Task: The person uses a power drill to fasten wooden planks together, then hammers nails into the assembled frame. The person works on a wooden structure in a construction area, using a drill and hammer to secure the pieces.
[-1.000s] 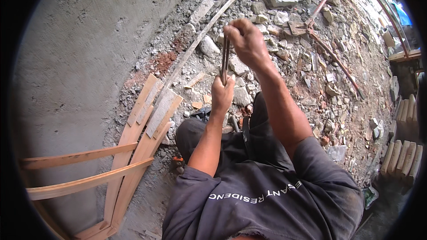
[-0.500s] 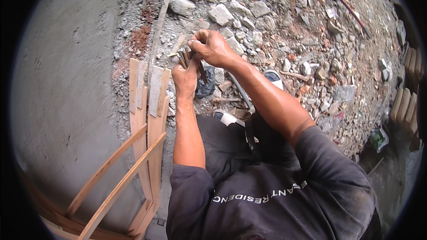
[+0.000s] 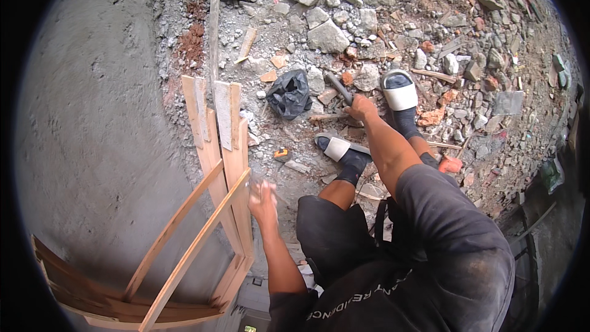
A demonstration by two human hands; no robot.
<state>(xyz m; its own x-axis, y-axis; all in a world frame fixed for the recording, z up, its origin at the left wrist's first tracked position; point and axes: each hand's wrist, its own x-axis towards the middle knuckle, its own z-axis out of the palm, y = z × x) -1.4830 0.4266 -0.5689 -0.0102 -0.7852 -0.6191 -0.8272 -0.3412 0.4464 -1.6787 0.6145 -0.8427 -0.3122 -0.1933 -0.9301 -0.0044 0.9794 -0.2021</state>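
My right hand (image 3: 362, 109) reaches down to the rubble between my feet. Its fingers are closed round the near end of a dark grey bar (image 3: 338, 86), whose kind I cannot make out. Beside the pale wooden frame (image 3: 235, 160) on the left is my left hand (image 3: 264, 203), raised and smeared by motion. Thin, blurred rods stick out on both sides of its curled fingers. On the ground between the frame and my left foot lies a small orange-and-black tape measure (image 3: 282, 154). A crumpled black plastic bag (image 3: 290, 94) is a little farther off.
Smooth grey cement (image 3: 92, 117) covers the left side. Broken concrete lumps (image 3: 329, 37) and wood scraps are strewn ahead and to the right. My sandalled feet (image 3: 401, 95) stand among them. Two curved wooden strips (image 3: 196, 252) cross the frame at lower left.
My hands have parted. The right has left the thin rods and come down onto the grey bar. My left hand has drawn back toward me, beside the frame. The view has shifted.
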